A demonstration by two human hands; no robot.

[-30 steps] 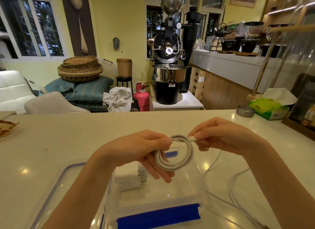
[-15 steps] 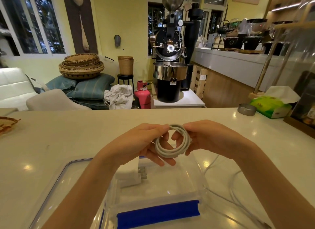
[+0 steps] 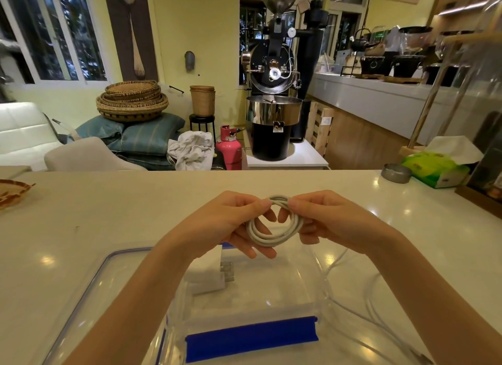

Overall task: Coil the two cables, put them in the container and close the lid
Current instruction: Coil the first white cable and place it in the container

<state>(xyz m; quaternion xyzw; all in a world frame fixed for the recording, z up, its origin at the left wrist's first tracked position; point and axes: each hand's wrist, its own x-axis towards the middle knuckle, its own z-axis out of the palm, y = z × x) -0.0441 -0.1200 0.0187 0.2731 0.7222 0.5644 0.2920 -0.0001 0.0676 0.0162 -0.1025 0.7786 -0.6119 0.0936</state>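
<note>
A coiled grey-white cable hangs in the air above the open clear container. My left hand pinches the coil's upper left and supports it with fingers behind. My right hand grips the coil's upper right. A white charger with metal prongs lies inside the container by its left wall. A second thin white cable lies loose on the counter to the right of the container. The clear lid with a blue rim rests on the counter at the left. A blue clasp runs along the container's near side.
The white counter holds a woven tray at far left. At far right sit a metal tin, a green tissue pack and a wooden-framed stand. A coffee roaster stands beyond the counter.
My right hand has moved in from holding the cable's end to gripping the coil's right side. Both hands now hold the finished coil, slightly higher and farther from me.
</note>
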